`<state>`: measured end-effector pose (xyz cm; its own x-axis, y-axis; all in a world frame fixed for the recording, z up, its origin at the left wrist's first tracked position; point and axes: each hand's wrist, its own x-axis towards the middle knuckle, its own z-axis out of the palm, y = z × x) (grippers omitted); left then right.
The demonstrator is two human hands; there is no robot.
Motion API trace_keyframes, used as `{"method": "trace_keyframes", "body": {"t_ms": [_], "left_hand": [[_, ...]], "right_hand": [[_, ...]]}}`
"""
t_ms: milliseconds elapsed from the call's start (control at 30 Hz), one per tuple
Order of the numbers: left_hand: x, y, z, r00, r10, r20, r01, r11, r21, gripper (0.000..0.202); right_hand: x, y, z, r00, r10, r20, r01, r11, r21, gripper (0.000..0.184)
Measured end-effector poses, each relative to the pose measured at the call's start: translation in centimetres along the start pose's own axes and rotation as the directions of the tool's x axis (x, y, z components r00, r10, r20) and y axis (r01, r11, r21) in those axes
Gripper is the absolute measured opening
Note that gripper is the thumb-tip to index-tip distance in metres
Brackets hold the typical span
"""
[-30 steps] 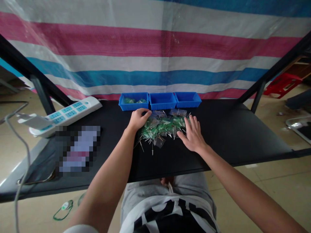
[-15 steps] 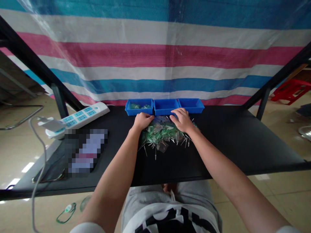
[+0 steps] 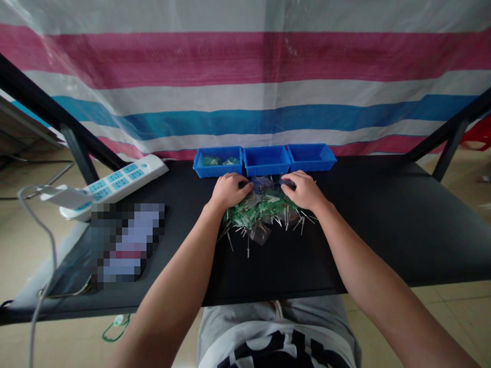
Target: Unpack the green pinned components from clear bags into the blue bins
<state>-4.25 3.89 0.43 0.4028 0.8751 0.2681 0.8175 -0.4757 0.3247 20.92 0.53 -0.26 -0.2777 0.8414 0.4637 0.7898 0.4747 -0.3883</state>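
L hand (image 3: 230, 190), R hand (image 3: 305, 189) cupped on bagged pins (image 3: 264, 214); grip unclear; blue bins (image 3: 266, 171) behind

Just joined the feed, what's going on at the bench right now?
A person is working bare-handed at a black table. Their left hand and right hand rest curled on the far side of a heap of small clear bags and loose metal pins; whether either hand grips anything is hard to tell. Three blue plastic bins stand in a row just beyond, and the leftmost bin holds a few small green-tinged bags.
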Motion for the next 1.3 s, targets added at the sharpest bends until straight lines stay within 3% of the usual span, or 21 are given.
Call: {"method": "trace_keyframes", "body": {"t_ms": [100, 200, 300, 367, 567, 900, 1100, 1300], "left_hand": [[-0.1, 0.1, 0.3, 1.0, 0.011, -0.021, -0.013, 0.997, -0.077, 0.039], [-0.2, 0.4, 0.4, 0.999, 0.031, -0.029, -0.035, 0.987, -0.155, 0.047], [-0.4, 0.6, 0.5, 0.998, 0.065, 0.005, -0.064, 0.985, -0.16, 0.056], [-0.4, 0.6, 0.5, 0.993, 0.11, 0.049, -0.103, 0.985, -0.139, 0.058], [-0.2, 0.8, 0.5, 0.967, 0.222, 0.124, -0.215, 0.974, -0.07, 0.047], [-0.3, 0.8, 0.9, 0.946, 0.321, 0.043, -0.304, 0.926, -0.226, 0.036], [-0.5, 1.3, 0.5, 0.958, 0.288, 0.018, -0.268, 0.91, -0.317, 0.037], [-0.4, 1.8, -0.1, 0.968, 0.25, 0.021, -0.235, 0.933, -0.274, 0.036]], "right_hand": [[-0.1, -0.3, 0.3, 0.999, 0.016, 0.046, -0.016, 1.0, -0.004, 0.035], [-0.1, -0.3, 0.2, 0.995, 0.1, 0.002, -0.1, 0.993, -0.065, 0.04], [-0.1, 0.3, -0.1, 0.982, 0.182, -0.04, -0.185, 0.979, -0.084, 0.042], [-0.1, 0.7, -0.3, 0.978, 0.207, -0.008, -0.207, 0.976, -0.067, 0.046], [-0.3, 0.3, 0.5, 0.984, 0.134, 0.121, -0.134, 0.991, -0.007, 0.05], [-0.1, -1.8, 1.3, 0.978, 0.141, 0.153, -0.147, 0.989, 0.032, 0.055], [-0.2, -1.8, 1.5, 0.989, 0.062, 0.137, -0.066, 0.997, 0.026, 0.035], [0.1, -2.2, 1.3, 1.0, 0.01, -0.027, -0.005, 0.984, 0.178, 0.016]]}}
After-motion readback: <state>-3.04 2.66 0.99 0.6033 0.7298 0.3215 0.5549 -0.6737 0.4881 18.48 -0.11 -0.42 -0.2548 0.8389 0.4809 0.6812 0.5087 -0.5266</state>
